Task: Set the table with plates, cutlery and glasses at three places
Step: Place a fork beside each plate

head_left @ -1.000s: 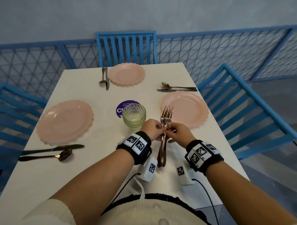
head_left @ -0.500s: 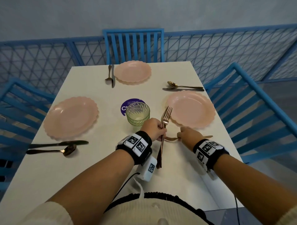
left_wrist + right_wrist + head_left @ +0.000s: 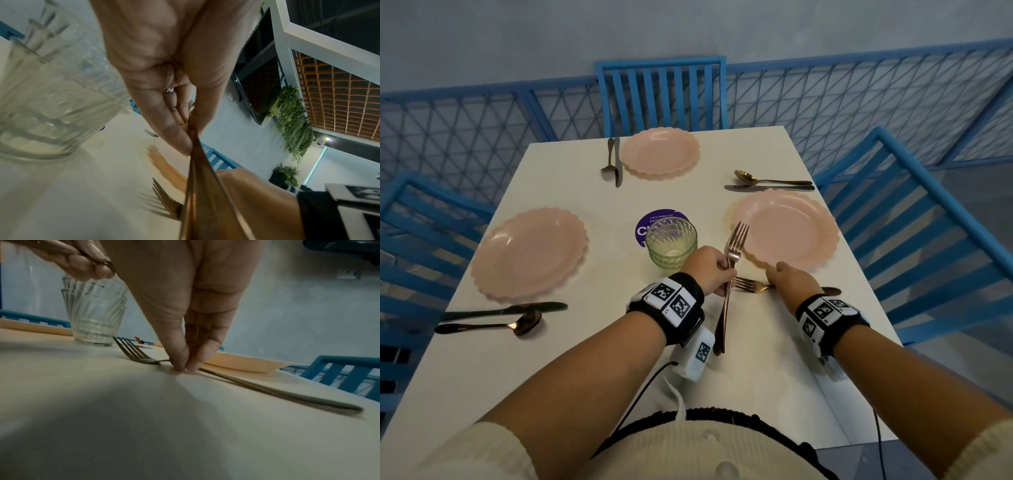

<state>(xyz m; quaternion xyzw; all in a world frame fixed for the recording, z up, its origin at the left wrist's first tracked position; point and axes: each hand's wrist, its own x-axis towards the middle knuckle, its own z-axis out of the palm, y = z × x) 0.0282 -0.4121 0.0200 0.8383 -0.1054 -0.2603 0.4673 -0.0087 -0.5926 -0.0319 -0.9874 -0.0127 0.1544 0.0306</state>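
Note:
Three pink plates sit on the white table (image 3: 592, 342): left (image 3: 527, 253), far (image 3: 659, 154) and right (image 3: 786, 229). My left hand (image 3: 722, 274) grips copper forks (image 3: 736, 240) upright by their handles (image 3: 193, 178), tines up, beside a stack of green ribbed glasses (image 3: 671, 245). My right hand (image 3: 774, 284) pinches the neck of a single fork (image 3: 750, 285) lying flat on the table just in front of the right plate, tines pointing left. In the right wrist view, thumb and fingertips (image 3: 183, 366) press that single fork (image 3: 133, 352) down; its handle (image 3: 287, 394) runs right along the right plate (image 3: 242, 363).
A knife (image 3: 503, 310) and spoon (image 3: 489, 327) lie in front of the left plate. Another knife-and-spoon pair (image 3: 613, 161) lies left of the far plate, a third (image 3: 770, 185) behind the right plate. A purple sticker (image 3: 647, 222) shows behind the glasses. Blue chairs (image 3: 661, 96) surround the table.
My right hand drew one fork out of the bunch, carried it right and laid it on the table by the right plate. The left hand kept the remaining forks upright.

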